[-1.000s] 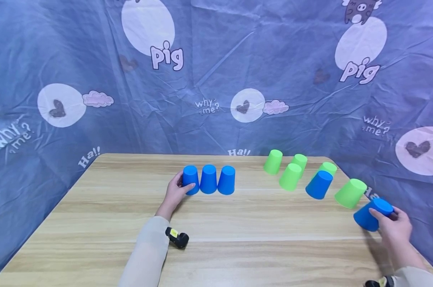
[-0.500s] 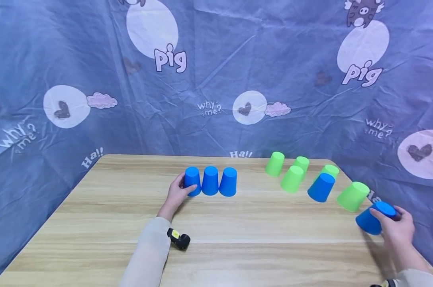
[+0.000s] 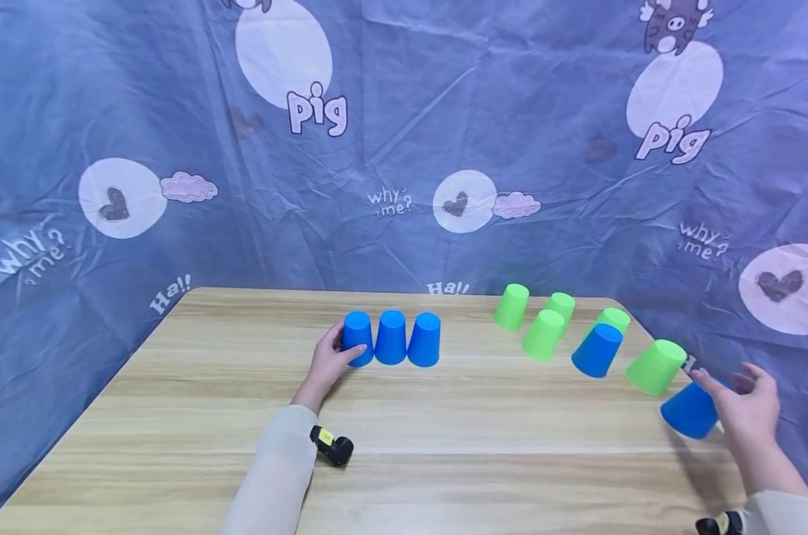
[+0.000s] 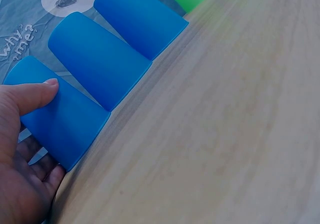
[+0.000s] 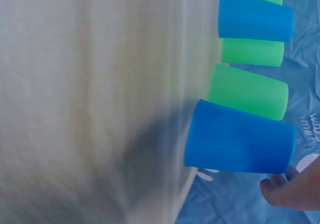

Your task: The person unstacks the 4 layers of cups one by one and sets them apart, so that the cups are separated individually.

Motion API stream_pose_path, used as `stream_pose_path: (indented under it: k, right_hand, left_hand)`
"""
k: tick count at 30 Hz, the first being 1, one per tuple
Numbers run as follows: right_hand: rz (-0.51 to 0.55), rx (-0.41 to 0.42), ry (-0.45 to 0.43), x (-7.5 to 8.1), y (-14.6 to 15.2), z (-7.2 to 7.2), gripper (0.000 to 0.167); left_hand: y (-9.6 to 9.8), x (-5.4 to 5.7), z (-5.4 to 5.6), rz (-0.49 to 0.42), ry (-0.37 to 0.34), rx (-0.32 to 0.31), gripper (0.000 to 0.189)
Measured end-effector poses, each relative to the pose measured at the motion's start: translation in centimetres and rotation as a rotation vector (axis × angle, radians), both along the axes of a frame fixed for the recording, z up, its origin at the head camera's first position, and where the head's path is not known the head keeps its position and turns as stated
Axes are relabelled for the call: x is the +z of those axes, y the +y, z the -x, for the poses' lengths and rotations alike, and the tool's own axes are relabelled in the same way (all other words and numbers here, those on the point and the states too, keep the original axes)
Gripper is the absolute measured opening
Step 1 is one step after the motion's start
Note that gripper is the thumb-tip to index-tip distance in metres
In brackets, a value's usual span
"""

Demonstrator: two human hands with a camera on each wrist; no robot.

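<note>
Three blue cups stand upside down in a row at the table's middle back. My left hand (image 3: pixel 328 365) holds the leftmost blue cup (image 4: pixel 65 119), thumb across its front and fingers round its far side. Beside it are the middle blue cup (image 3: pixel 391 338) and the right-hand blue cup (image 3: pixel 424 340). At the table's right edge, my right hand (image 3: pixel 748 405) is beside another upside-down blue cup (image 3: pixel 690 410), fingers loosely spread. In the right wrist view its fingertips (image 5: pixel 272 189) lie close to that cup's base; contact is hard to tell.
Several upside-down green cups (image 3: pixel 543 336) stand at the back right, with one more blue cup (image 3: pixel 598 351) among them. A green cup (image 3: pixel 656 368) is close to the cup by my right hand. Patterned blue cloth (image 3: pixel 404 134) hangs behind the wooden table (image 3: pixel 444 475).
My right hand has let go of the blue cup at the right edge and moved slightly right, its fingers loosening. My left hand keeps its hold on the leftmost cup.
</note>
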State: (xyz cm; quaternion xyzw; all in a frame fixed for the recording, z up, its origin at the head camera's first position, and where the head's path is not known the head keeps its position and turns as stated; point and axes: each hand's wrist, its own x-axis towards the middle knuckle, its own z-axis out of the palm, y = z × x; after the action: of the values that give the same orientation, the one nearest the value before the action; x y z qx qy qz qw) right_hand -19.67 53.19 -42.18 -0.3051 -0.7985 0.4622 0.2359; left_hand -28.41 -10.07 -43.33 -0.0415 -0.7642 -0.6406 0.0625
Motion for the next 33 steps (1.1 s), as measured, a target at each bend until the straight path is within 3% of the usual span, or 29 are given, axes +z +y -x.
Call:
stream_pose_path:
  k: [8,10,13,20,27,31,33]
  right_hand:
    - [-0.001,0.014,0.0,6.8,-7.4,-2.5,0.081]
    - [-0.022,0.032,0.005,7.5,-8.1,-2.5,0.08]
    - [-0.018,0.067,0.032,7.3,-7.2,-1.5,0.081]
    - [-0.083,0.186,0.108,3.1,-3.3,2.7,0.078]
    - [-0.032,0.294,0.149,3.1,-6.4,4.0,0.078]
    - [-0.02,0.36,0.225,2.2,-7.7,5.2,0.074]
    - [0.023,0.379,0.229,2.9,-9.3,5.3,0.076]
  left_hand:
    - [-0.1,-0.2,0.0,0.002,-0.016,-0.001,0.064]
    - [-0.2,-0.2,0.1,0.003,-0.019,0.0,0.064]
    - [-0.2,-0.1,0.2,0.009,-0.022,0.005,0.064]
    - [-0.1,0.1,0.0,0.017,-0.018,0.005,0.065]
    - [0.0,0.0,0.1,0.022,-0.028,0.005,0.064]
    - [0.0,-0.1,0.2,0.011,-0.023,0.007,0.064]
    - [0.0,-0.1,0.2,0.009,-0.019,0.008,0.064]
